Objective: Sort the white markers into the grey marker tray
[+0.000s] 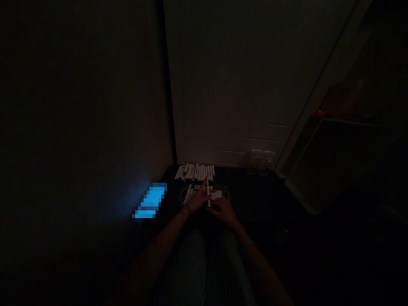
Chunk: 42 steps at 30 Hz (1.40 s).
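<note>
A white marker [208, 187] stands out in the dim light, pointing away from me over a shallow clear case [227, 192]. My left hand [199, 199] grips it, with a finger stretched along its side and the thumb across it. Curled fingers of my right hand [224, 209] close around the marker's near end. Several more white markers [188, 194] lie side by side in the left part of the case, partly covered by my left hand. A pale card or label [216, 194] shows in its right part.
Behind the case, a row of several markers [195, 171] lies on the dark table [255, 195]. Two clear containers [261, 163] stand at the back right by the wall. A glowing blue screen [150, 201], blurred into blocks, is at the left. Shelving [318, 140] rises at the right.
</note>
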Each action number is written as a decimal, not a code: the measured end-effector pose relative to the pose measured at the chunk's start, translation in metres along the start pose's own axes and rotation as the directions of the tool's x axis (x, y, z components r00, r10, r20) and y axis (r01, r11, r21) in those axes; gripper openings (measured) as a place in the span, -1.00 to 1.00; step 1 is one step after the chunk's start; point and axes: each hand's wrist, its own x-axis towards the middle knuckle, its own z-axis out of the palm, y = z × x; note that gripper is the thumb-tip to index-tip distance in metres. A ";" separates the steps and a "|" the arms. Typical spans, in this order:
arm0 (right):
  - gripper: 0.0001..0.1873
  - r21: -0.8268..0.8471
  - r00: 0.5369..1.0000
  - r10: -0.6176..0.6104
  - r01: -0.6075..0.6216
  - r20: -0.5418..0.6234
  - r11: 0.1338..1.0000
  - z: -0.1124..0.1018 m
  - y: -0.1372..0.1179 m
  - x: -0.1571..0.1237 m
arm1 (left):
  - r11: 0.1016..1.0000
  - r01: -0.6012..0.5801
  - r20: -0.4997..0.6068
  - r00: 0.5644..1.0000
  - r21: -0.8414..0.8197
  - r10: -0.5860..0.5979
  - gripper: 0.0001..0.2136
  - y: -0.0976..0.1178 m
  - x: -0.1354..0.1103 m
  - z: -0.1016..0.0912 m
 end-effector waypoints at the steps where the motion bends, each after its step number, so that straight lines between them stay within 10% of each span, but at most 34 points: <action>1: -0.68 0.002 1.000 0.002 -0.002 0.003 1.000 0.000 0.000 0.000 | 1.000 -0.005 0.001 1.000 0.000 0.005 -0.20 0.001 0.000 0.000; 14: -0.70 -0.019 1.000 0.009 -0.009 0.012 1.000 0.001 0.001 0.001 | 0.999 0.034 -0.225 0.974 0.028 -0.026 -0.44 -0.004 0.010 0.005; 42: -0.59 -0.024 1.000 0.006 -0.006 0.013 1.000 -0.004 -0.004 0.000 | 0.986 -0.012 -0.238 0.970 0.168 0.052 -0.53 -0.011 0.009 0.010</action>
